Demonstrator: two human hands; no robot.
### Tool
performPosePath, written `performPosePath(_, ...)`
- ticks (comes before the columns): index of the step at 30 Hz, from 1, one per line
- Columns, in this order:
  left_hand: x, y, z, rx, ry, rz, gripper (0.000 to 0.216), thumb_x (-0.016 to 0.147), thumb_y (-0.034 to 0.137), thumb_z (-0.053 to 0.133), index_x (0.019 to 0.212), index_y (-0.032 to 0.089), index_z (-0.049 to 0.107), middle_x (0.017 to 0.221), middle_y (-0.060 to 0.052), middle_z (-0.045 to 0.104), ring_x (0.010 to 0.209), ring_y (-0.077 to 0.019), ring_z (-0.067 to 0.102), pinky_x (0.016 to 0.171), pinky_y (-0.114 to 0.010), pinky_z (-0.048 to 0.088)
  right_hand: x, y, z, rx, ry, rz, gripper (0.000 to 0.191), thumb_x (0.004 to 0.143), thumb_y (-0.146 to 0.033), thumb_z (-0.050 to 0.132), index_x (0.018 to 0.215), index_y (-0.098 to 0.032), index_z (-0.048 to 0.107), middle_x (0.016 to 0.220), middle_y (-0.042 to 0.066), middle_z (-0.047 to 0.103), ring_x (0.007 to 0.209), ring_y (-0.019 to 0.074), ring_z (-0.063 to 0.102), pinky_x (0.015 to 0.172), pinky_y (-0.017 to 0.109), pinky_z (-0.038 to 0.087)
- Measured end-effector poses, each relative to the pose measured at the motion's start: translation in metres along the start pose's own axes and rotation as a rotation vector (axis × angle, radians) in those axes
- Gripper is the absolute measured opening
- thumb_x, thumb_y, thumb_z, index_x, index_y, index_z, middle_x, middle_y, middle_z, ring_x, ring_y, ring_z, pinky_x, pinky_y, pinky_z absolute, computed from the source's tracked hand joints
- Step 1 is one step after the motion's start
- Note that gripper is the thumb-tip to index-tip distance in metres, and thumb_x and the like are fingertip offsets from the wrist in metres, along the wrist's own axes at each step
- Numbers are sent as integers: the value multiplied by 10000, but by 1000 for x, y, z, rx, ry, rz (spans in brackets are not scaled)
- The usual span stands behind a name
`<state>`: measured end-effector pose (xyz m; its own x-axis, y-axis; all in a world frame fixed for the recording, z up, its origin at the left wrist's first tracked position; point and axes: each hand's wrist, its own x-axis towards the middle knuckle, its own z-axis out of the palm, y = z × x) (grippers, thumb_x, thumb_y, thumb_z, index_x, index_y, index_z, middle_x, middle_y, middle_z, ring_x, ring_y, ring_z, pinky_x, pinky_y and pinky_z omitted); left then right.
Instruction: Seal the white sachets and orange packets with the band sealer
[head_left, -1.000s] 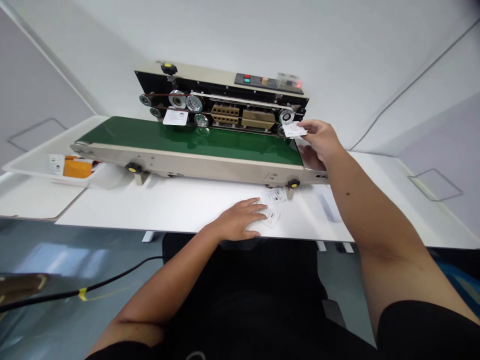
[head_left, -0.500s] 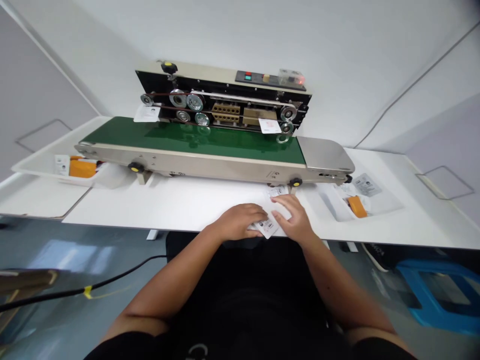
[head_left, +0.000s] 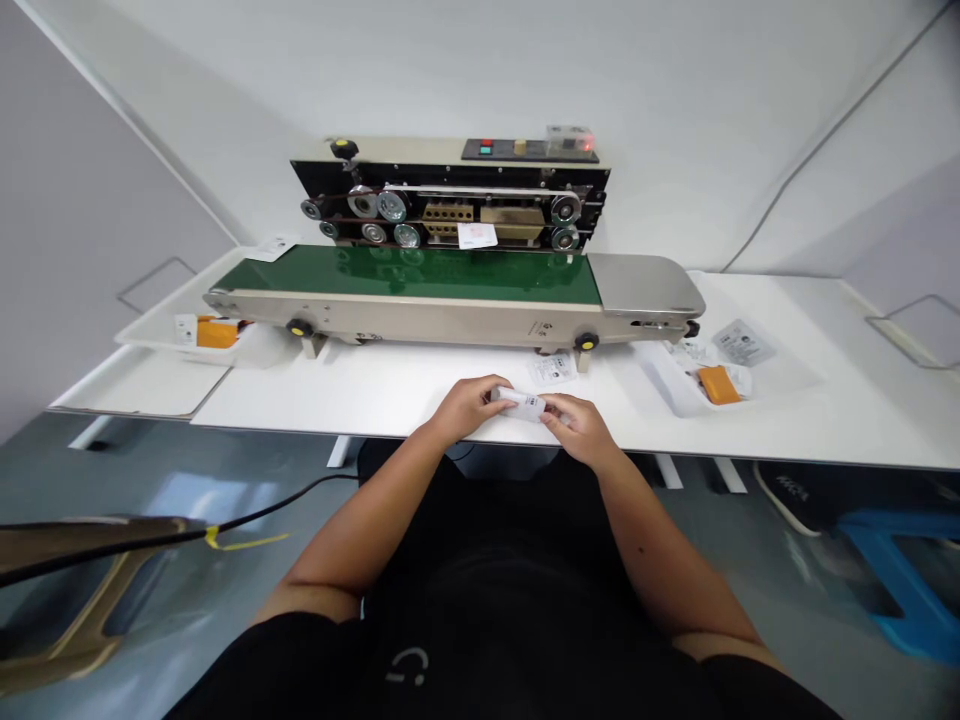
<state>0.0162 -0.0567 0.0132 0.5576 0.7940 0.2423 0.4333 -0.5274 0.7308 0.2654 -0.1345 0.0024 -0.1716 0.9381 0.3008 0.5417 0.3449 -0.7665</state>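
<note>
Between my two hands is a small white printed pouch (head_left: 523, 404), held just above the table's front edge. My left hand (head_left: 474, 408) is closed on its left end, and my right hand (head_left: 579, 425) pinches the right end. Whether anything is inside the pouch I cannot tell. A second printed pouch (head_left: 553, 369) lies flat on the table just beyond my hands, below the machine. In the band sealing machine (head_left: 450, 180), one white pouch (head_left: 477, 235) hangs from the belts over the green conveyor (head_left: 420, 277). Another pouch (head_left: 271, 249) is at the conveyor's left end.
At left, a white bin (head_left: 161, 342) holds pouches and an orange packet (head_left: 217, 332). To the right, a clear tray (head_left: 679, 393) contains another orange packet (head_left: 718, 385) and several pouches. A black cable (head_left: 300, 491) crosses the floor side, near a blue stool (head_left: 900, 575).
The pouch in the machine has travelled left, and the one at the left end has come off the belts. My right hand has closed on the held pouch, now raised and level.
</note>
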Motion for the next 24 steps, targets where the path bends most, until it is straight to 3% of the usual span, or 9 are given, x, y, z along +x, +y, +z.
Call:
performPosePath(5, 0, -2, 3, -172, -26, -92, 427, 881, 598, 758, 1037, 203, 712, 757, 15, 690, 641, -148, 637, 624, -253, 502, 3, 10, 5, 195, 52, 202, 317, 921, -534, 663, 958, -230, 746, 834, 29, 758, 765, 213, 715, 745, 351, 578)
performPosePath(9, 2, -5, 5, -320, -15, -93, 488, 879, 602, 749, 1130, 193, 660, 847, -23, 730, 627, -138, 655, 647, -269, 554, 7, 13, 2, 482, 235, 315, 398, 832, -607, 746, 885, -217, 685, 710, 8, 695, 645, 173, 645, 655, 320, 557)
performPosePath(13, 3, -5, 4, -259, -23, -61, 436, 912, 528, 727, 1190, 199, 661, 925, -53, 766, 713, -157, 696, 709, -286, 575, 13, 4, -14, 612, 335, 318, 402, 774, -551, 827, 899, -203, 669, 656, -16, 658, 581, 140, 612, 591, 287, 526)
performPosePath(19, 1, -3, 1, -166, -51, -38, 358, 952, 472, 687, 1198, 213, 683, 951, -44, 776, 821, -183, 729, 750, -290, 576, 52, -27, -82, 550, 473, 169, 387, 738, -410, 887, 982, -245, 635, 821, -8, 734, 623, 165, 701, 629, 349, 624)
performPosePath(22, 0, -3, 0, -139, -63, -21, 319, 968, 462, 672, 1173, 219, 697, 951, -40, 778, 836, -189, 734, 750, -292, 575, 89, -40, -124, 400, 528, -30, 263, 781, -342, 873, 883, -246, 650, 914, 38, 752, 798, 200, 755, 796, 404, 662)
performPosePath(24, 0, -2, 0, -125, -72, -16, 295, 971, 452, 671, 1151, 222, 709, 951, -37, 778, 824, -186, 731, 740, -289, 568, 117, -44, -146, 335, 484, -135, 220, 772, -282, 878, 823, -234, 670, 974, 69, 765, 925, 211, 760, 929, 427, 645)
